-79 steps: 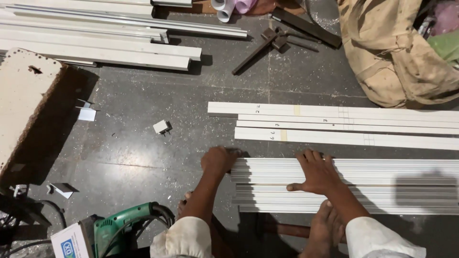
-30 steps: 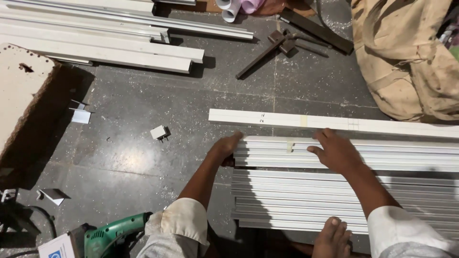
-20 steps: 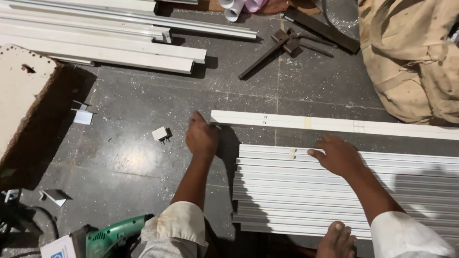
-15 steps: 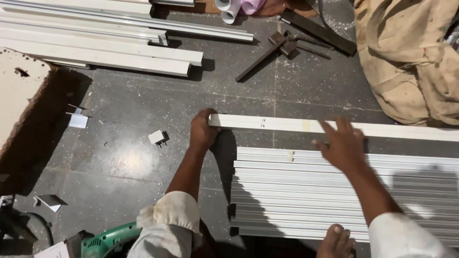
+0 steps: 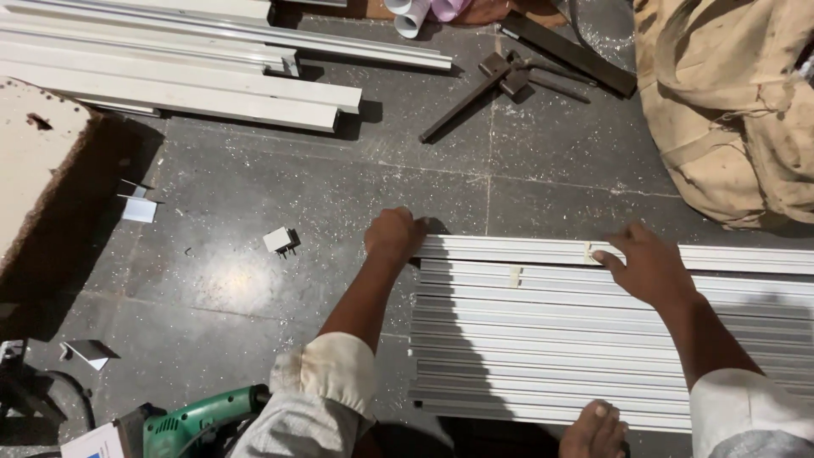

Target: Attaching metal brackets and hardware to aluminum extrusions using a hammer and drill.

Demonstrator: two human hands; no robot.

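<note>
— White strips fill the lower right of the frame. Where are your hands on them?

— Your left hand [image 5: 394,236] curls shut over the left end of the topmost white strip [image 5: 509,248], at frame centre. Your right hand [image 5: 646,265] lies on the same strip further right, fingers [image 5: 612,257] spread flat, gripping nothing.

— And the strip itself?

— It lies flat on the dark floor [image 5: 254,280], touching the upper edge of the stack of white strips [image 5: 551,356] below it.

— What else do you see?

— A bare foot [image 5: 593,431] at the stack's lower edge, a green power tool [image 5: 199,420] at lower left, long white profiles [image 5: 178,89] at upper left, and a tan sack [image 5: 729,102] at upper right.
</note>
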